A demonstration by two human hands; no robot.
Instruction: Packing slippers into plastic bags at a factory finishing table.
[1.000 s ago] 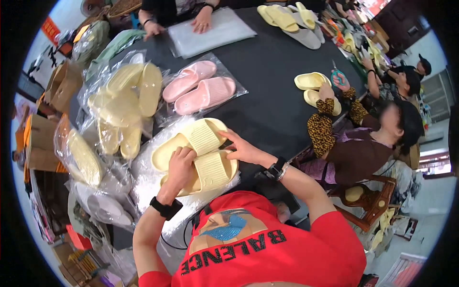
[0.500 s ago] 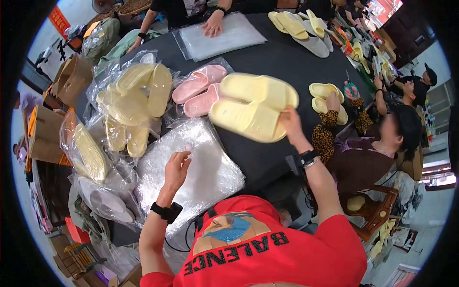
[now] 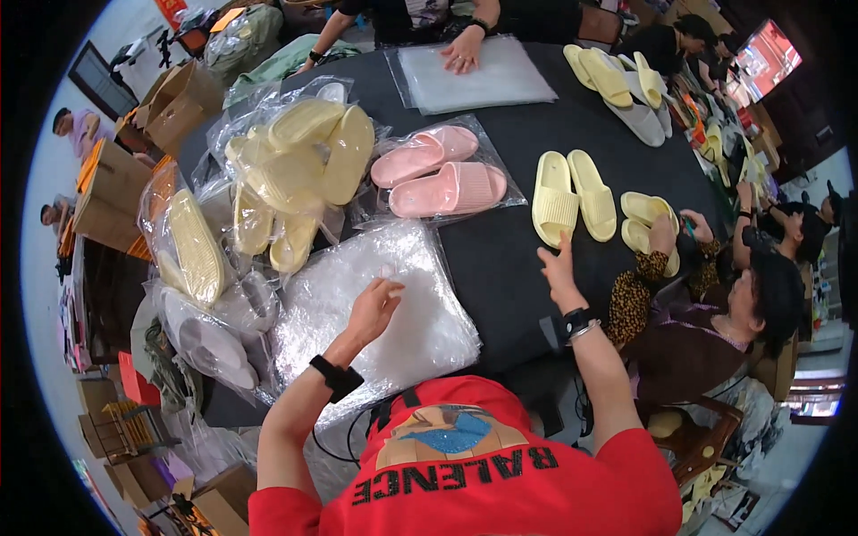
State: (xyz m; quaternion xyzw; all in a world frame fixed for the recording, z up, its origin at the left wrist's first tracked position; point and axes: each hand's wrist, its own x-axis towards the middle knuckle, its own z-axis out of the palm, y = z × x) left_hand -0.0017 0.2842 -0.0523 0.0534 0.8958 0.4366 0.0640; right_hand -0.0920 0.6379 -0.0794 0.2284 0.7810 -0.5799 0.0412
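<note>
My left hand (image 3: 374, 308) hovers over or rests on the stack of clear plastic bags (image 3: 357, 348), fingers loosely bent and holding nothing visible. A small pale spot shows at its fingertips; I cannot make out what it is. My right hand (image 3: 561, 272) is open, index finger and thumb apart, its fingertip at the near end of a pair of pale yellow slippers (image 3: 556, 210). Whether it touches them I cannot tell. The pair lies side by side on the dark table (image 3: 500, 277). Left of it, a pink pair (image 3: 447, 188) lies in a clear bag.
Bagged yellow slippers (image 3: 299, 170) are heaped at the left, with bagged grey ones (image 3: 210, 344) nearer. Across the table, a person's hand (image 3: 462, 49) lies on more clear bags (image 3: 500, 85). At right, another person (image 3: 706, 313) handles a yellow pair (image 3: 639, 210); loose slippers (image 3: 617, 85) sit beyond.
My right hand has set the yellow pair down on the table and let go. The view has shifted, so the table things appear further right. My left hand stays over the bag stack.
</note>
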